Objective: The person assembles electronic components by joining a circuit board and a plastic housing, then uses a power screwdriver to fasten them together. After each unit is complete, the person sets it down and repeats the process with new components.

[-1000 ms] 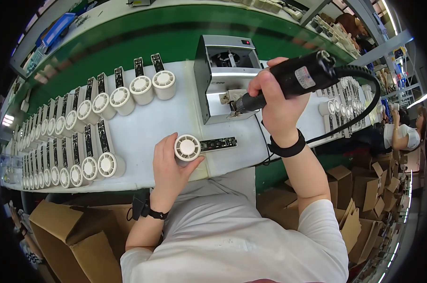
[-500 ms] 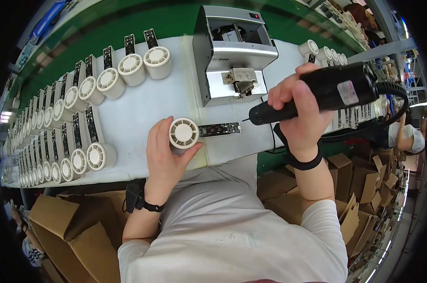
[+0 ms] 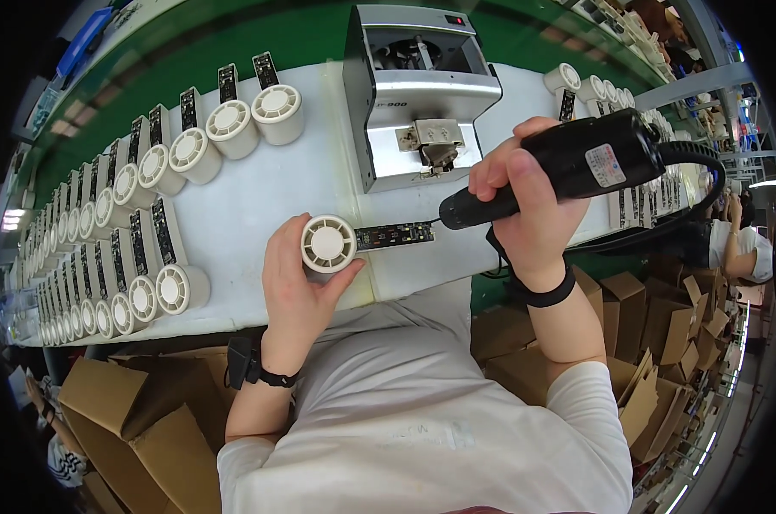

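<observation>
The white part point(image 3: 329, 245) sits between the two hands, close to the near edge of the table point(image 3: 242, 197). The left hand point(image 3: 295, 283) cups its round vented head from the left, thumb on the near side and fingers curled round the left side, so it has a firm hold. From that head a narrow arm with a black circuit board point(image 3: 395, 236) points to the right, toward the other hand.

The right hand point(image 3: 532, 210) is wrapped around a thick black electric screwdriver point(image 3: 581, 163), which slants down to the left. Its thin tip is right by the right end of the board; from where I stand I can't tell whether the two touch. A black cable point(image 3: 689, 154) leaves the tool's back end and loops round to the right.

Just beyond the board stands a grey metal machine point(image 3: 439, 96), with a small metal block on its near face. To the left, similar parts line up in two rows, a far row point(image 3: 231, 120) and a near row point(image 3: 174, 291), heads toward the person and arms pointing away. More of them point(image 3: 566, 77) stand at the far right. Open cardboard boxes point(image 3: 101, 394) sit below the table's near side.
</observation>
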Motion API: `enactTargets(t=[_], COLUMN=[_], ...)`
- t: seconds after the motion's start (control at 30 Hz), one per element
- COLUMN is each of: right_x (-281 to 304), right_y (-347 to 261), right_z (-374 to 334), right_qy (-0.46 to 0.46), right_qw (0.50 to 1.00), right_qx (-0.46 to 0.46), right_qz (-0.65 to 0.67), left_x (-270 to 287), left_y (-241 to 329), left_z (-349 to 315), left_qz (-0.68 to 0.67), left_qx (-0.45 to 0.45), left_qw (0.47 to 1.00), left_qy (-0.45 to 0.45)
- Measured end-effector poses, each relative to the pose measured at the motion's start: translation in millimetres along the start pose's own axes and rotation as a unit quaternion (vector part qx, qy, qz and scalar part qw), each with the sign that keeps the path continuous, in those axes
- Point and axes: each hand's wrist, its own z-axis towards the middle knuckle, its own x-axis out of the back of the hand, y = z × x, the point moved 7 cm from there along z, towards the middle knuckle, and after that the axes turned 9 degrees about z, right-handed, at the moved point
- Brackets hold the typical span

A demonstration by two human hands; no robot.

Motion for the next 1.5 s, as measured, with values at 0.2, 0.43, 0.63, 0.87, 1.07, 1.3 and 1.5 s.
enactTargets(t=[0.2,0.43,0.63,0.87,1.07,1.3,1.5], right_x=[1,-11,-14,-22,-28,-32,-25], right_y=[5,9,9,0,-29,-18,-18], right_z=[0,0,3,7,35,46,24], right_qy=[0.012,-0.04,-0.047,-0.062,-0.046,-0.068,-0.03], right_qw=[1.0,0.998,0.996,0.996,0.989,0.992,0.998], right_qx=[-0.013,-0.001,-0.012,-0.028,0.137,0.107,0.031], right_qz=[-0.002,-0.056,-0.072,-0.05,-0.028,-0.019,-0.051], left_x=[0,-2,-2,-2,-1,-2,-4], left_y=[0,1,-1,1,-3,-4,-7], left_z=[0,0,-1,1,0,5,5], left_qz=[-0.003,-0.015,-0.028,-0.021,-0.032,-0.107,-0.108], left_qx=[-0.005,-0.007,-0.005,-0.009,-0.001,0.027,0.036], left_qw=[1.0,1.0,1.0,1.0,0.999,0.994,0.993], left_qy=[0.005,0.001,-0.004,-0.004,-0.001,-0.01,-0.03])
